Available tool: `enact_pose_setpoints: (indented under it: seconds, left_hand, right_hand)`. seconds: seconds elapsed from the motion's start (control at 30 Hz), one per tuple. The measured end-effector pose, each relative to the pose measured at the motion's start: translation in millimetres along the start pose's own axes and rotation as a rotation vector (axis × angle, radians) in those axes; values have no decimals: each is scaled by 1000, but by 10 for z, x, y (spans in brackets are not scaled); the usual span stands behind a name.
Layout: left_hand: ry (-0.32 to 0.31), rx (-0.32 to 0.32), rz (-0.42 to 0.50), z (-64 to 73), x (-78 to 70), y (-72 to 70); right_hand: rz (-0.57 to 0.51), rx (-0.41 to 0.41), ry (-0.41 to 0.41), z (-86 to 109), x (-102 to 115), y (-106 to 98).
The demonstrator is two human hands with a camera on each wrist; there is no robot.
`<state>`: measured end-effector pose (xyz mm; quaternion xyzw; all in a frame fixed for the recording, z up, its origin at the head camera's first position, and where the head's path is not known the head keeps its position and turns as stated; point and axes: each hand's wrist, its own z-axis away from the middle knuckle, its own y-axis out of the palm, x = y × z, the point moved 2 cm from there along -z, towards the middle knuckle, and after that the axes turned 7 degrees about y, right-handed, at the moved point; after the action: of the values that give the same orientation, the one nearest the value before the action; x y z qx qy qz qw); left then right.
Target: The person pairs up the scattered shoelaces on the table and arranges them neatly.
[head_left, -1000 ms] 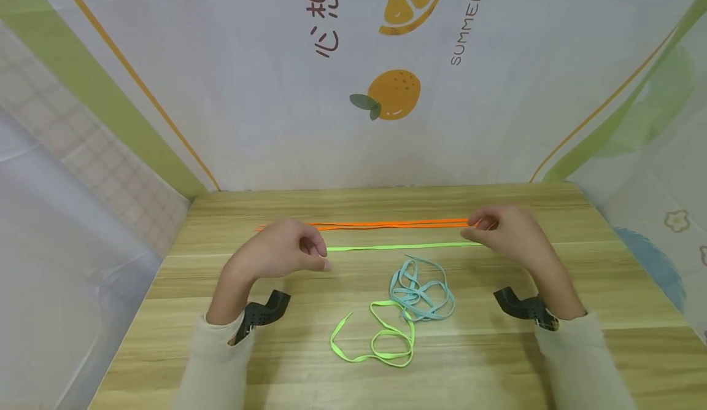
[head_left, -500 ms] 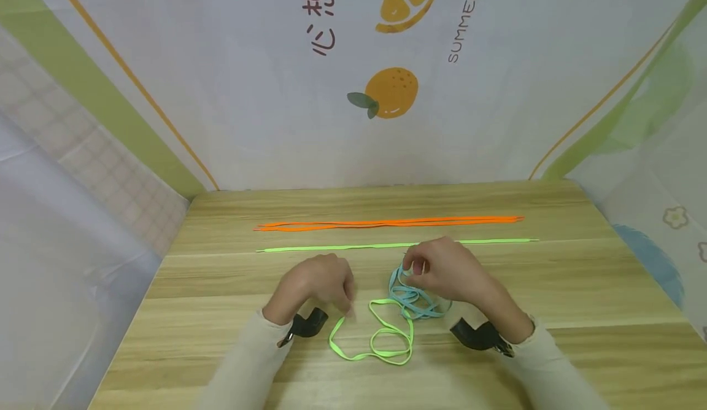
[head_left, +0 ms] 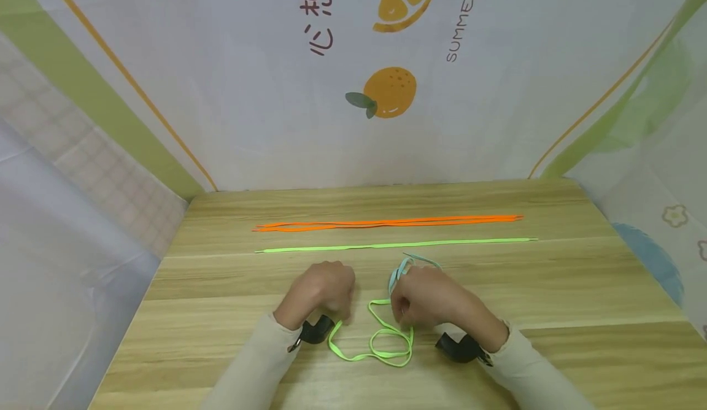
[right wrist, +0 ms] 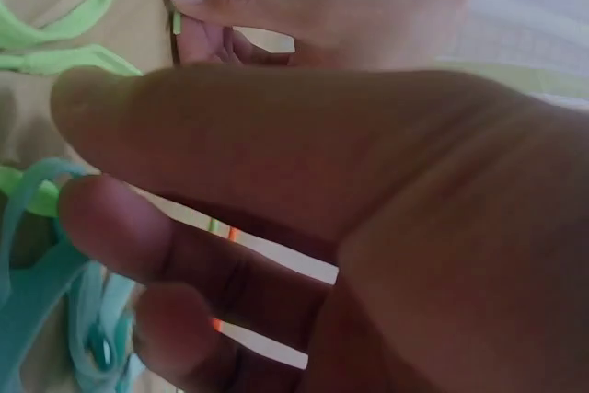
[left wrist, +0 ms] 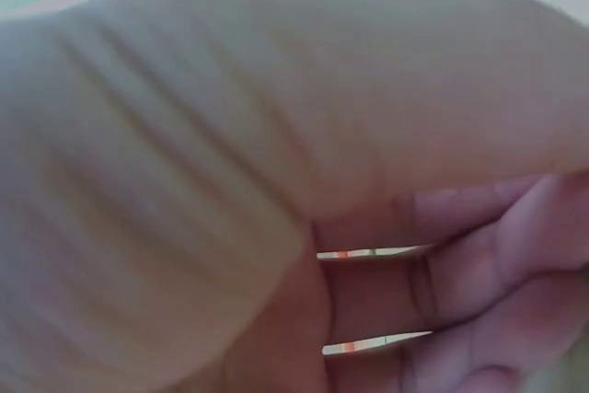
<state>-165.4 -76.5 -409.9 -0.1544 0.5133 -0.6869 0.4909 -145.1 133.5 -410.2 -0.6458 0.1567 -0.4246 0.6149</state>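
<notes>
Once lowered to the near green lace (head_left: 360,358) on the counter (head_left: 188,348), pinching its left end with the left hand (head_left: 326,288), so apparently securing it; shifting the right hand (head_left: 428,296) nearer, partly hiding the blue lace (right wrist: 37,296), with fingers (right wrist: 120,227) parted.

White cloth (head_left: 265,121) hanging behind a wood-grain surface (head_left: 182,312), orange fruit print (head_left: 391,92) decorating the cloth, "SUMMER" lettering (head_left: 458,28) slanting upward

We note two long, plain cream sleeves, left sleeve (head_left: 255,364) and right sleeve (head_left: 533,367), each ending near the wrist. Left hand (head_left: 324,288) and right hand (head_left: 433,296): bare. Beside each cuff we log a black, bent fitting, left fitting (head_left: 317,330) and right fitting (head_left: 458,349), with a small glossy detail near the cloth.
</notes>
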Motion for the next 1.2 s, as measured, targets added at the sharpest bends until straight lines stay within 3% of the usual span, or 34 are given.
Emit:
enact_pose_setpoints:
  seconds: [0.2,0.3,0.57,0.77,1.0,1.2]
  left_hand:
    - [12,-27,3,-20,40,-11]
    - [37,-66,55,-15,104,-47]
    - [205,-212,209,35,314,-228]
    - [325,-281,299,89,408,-342]
    - [416,-312,393,140,422,-419]
    - [466,-326,460,166,439,-454]
  right_hand:
    - [-26,45,59,-12,47,51]
    - [-5,46,66,-19,62,79]
    - [33,43,75,-23,96,96]
    - [49,66,94,-16,127,114]
    - [58,86,104,-12,119,143]
    - [-8,65,41,-21,57,107]
